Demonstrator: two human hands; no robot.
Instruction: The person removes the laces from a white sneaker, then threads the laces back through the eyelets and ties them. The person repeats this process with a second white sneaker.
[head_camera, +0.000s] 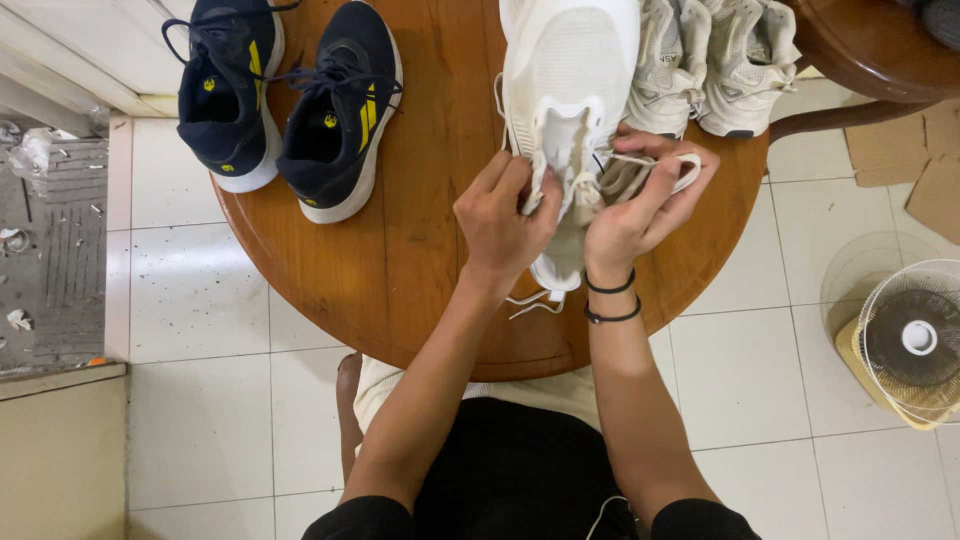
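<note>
A white sneaker (566, 80) lies on the round wooden table (420, 250), heel toward me. My left hand (500, 215) pinches the shoe's left lace edge near the tongue. My right hand (640, 205), with two black bands on the wrist, holds a loop of white shoelace (672, 162) at the shoe's right side. A loose lace end (530, 303) hangs over the table below the heel.
A pair of navy sneakers with yellow marks (285, 95) sits at the table's left. A worn white pair (715, 60) lies at the upper right. A floor fan (912, 340) stands at right, cardboard (910, 150) behind it, and a second wooden table (880, 45) beyond.
</note>
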